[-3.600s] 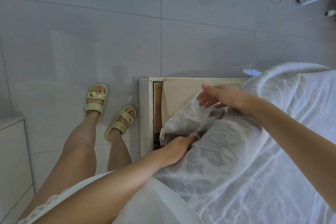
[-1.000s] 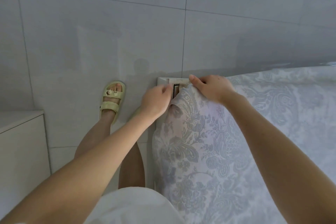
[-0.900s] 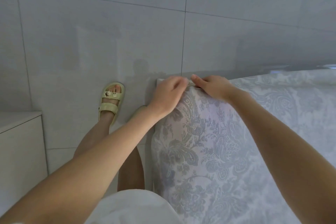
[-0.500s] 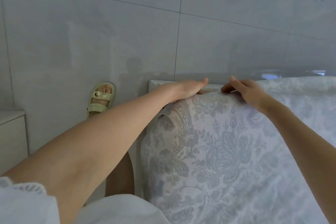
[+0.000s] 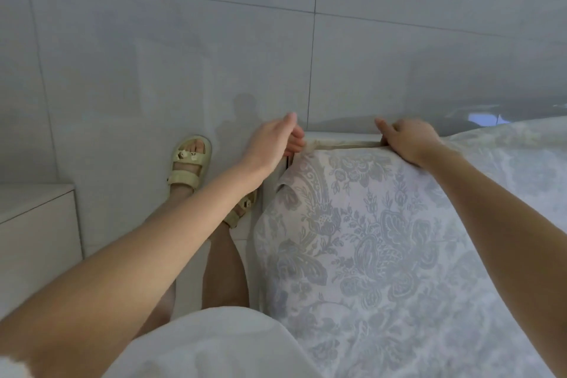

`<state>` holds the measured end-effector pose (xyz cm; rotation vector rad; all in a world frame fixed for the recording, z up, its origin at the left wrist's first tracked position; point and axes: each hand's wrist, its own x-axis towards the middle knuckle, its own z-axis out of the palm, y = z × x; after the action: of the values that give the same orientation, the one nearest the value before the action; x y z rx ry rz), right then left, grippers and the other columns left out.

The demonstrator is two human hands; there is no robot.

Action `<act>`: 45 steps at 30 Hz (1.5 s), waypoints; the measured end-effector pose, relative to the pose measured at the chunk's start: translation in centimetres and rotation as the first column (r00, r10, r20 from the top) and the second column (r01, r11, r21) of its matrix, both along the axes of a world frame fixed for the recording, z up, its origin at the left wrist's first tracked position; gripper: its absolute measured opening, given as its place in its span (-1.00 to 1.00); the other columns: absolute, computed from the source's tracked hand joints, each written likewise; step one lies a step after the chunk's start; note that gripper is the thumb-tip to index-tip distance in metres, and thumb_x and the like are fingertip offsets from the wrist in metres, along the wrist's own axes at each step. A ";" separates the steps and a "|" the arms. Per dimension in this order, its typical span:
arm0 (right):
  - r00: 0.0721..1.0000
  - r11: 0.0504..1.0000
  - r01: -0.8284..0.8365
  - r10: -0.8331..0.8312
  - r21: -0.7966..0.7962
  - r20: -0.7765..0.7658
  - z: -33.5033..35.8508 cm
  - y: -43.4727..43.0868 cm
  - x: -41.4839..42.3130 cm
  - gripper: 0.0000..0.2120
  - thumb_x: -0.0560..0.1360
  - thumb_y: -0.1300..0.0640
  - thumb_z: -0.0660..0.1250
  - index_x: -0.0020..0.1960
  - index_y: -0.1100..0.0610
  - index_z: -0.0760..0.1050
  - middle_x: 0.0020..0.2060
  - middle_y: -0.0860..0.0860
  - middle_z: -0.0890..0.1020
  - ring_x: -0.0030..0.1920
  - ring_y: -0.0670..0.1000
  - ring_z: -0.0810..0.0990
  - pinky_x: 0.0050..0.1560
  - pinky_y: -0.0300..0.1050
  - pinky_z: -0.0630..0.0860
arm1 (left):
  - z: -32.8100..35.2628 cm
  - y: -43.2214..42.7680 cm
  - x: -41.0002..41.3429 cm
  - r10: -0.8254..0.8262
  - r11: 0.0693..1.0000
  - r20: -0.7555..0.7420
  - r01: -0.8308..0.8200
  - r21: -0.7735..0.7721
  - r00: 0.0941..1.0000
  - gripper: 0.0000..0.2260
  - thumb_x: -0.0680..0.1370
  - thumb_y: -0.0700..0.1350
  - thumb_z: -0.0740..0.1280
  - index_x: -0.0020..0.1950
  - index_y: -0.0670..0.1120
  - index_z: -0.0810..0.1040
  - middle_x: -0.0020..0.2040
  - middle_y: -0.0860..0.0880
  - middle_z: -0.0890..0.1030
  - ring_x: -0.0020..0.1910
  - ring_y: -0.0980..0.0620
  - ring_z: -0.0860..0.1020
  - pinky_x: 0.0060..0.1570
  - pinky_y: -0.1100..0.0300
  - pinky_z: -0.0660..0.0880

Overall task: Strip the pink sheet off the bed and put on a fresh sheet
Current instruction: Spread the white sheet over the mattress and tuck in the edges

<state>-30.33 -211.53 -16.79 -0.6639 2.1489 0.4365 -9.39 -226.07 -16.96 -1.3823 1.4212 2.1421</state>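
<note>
Pinching a corner of the floral sheet (image 5: 368, 239), the left hand (image 5: 271, 143) curls its fingers; right hand (image 5: 409, 141) fingers curl over its edge

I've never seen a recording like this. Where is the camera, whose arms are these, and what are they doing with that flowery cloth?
There is no machine here. A person wears a wide-angle camera on the head, so you look down along their own arms. The left hand appears to pinch the corner of a pale flower-patterned sheet. The right hand curls over the same edge further along. The sheet lies spread over the corner of the bed. Between the hands a beige strip of mattress shows uncovered, with the white bed frame beyond it. Left of the bed are the grey tiled floor, the person's foot in a pale sandal, and a white cabinet.
</note>
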 end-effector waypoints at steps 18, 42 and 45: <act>0.336 0.328 -0.882 0.941 -0.338 0.035 3.9 -2.5 20.6 -0.71 0.51 0.00 0.15 -0.10 -0.01 0.65 -0.17 -0.06 0.65 0.01 0.07 0.59 0.44 0.17 0.11 | -2.4 11.4 15.8 -0.009 0.969 0.207 0.059 -0.239 0.978 -0.69 0.52 -0.17 0.34 -0.43 -0.10 0.42 -0.44 -0.03 0.44 -0.41 0.08 0.35 -0.32 0.10 0.21; 0.328 0.328 -0.944 0.922 0.035 0.205 5.9 -5.2 22.0 -0.45 0.63 -0.13 -0.13 -0.41 0.09 0.31 -0.43 -0.04 0.41 -0.37 -0.05 0.36 -0.18 -0.09 0.41 | 0.5 17.3 14.6 0.241 0.832 0.074 -0.246 0.497 0.968 -0.51 0.65 0.16 -0.07 0.32 -0.06 0.49 0.22 -0.05 0.55 0.20 0.00 0.51 0.26 0.15 0.38; 0.334 0.327 -0.943 0.914 0.069 0.229 4.8 -6.0 22.6 -0.47 0.63 -0.13 -0.13 -0.35 0.12 0.32 -0.35 0.02 0.44 -0.12 0.07 0.53 -0.16 -0.08 0.39 | -0.7 15.7 15.2 0.136 0.764 0.103 -0.170 0.623 0.985 -0.38 0.59 0.29 -0.15 0.40 -0.04 0.41 0.32 -0.07 0.48 0.29 -0.04 0.47 0.22 0.20 0.39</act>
<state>-7.77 -217.52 -11.97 -1.7759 1.2981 1.1500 5.78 -210.39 -17.66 -1.2841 0.4698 2.3391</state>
